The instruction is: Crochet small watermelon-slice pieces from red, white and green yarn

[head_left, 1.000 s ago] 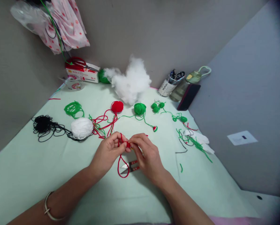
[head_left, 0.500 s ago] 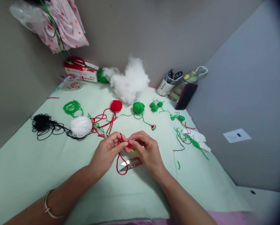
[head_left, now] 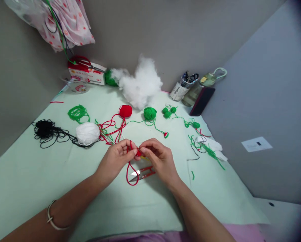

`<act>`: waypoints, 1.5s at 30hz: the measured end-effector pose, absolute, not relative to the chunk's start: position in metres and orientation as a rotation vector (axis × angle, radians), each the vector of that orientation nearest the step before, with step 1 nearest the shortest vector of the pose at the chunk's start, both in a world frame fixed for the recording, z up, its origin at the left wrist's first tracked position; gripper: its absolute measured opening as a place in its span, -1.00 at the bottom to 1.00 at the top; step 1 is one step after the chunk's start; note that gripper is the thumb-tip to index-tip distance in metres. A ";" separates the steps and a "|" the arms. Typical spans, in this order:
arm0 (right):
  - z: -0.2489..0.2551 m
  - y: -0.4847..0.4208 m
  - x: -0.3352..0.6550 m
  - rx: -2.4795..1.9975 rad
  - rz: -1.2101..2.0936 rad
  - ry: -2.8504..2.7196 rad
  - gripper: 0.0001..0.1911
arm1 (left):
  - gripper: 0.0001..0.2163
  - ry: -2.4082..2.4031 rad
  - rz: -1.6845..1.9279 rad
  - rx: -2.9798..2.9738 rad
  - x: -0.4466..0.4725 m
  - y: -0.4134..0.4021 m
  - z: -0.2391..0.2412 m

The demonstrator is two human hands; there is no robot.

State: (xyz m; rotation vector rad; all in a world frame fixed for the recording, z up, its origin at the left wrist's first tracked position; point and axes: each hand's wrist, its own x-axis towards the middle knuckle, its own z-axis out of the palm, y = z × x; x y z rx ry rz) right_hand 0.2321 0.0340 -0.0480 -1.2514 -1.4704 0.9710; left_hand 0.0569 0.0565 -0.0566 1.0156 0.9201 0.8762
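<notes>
Yarnwork (head_left: 138, 152), small and red, centre of frame — pinched by left hand (head_left: 117, 158) and right hand (head_left: 161, 159); seemingly unfinished, yarn loop (head_left: 132, 185) hanging below. Red-white-green wedge (head_left: 166, 135), right of centre, looks nearly done — green strand (head_left: 156, 128) attached. Snips (head_left: 145, 175), lower centre, unheld.

Your left forearm (head_left: 76, 199) and right forearm (head_left: 197, 205) slant inward, with your left hand (head_left: 115, 159) and right hand (head_left: 162, 160) close together, fingertips (head_left: 133, 152) pinched.

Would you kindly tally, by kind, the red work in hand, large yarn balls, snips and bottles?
Red work: 1
Large yarn balls: 4 (red ball, white ball, front green ball, rear green ball, partly hidden)
Snips: 1
Bottle: 1
Total: 7
</notes>
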 end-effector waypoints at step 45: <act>-0.052 0.035 0.236 -1.316 0.935 -1.488 -0.86 | -0.79 0.959 0.864 0.999 0.058 0.054 -0.058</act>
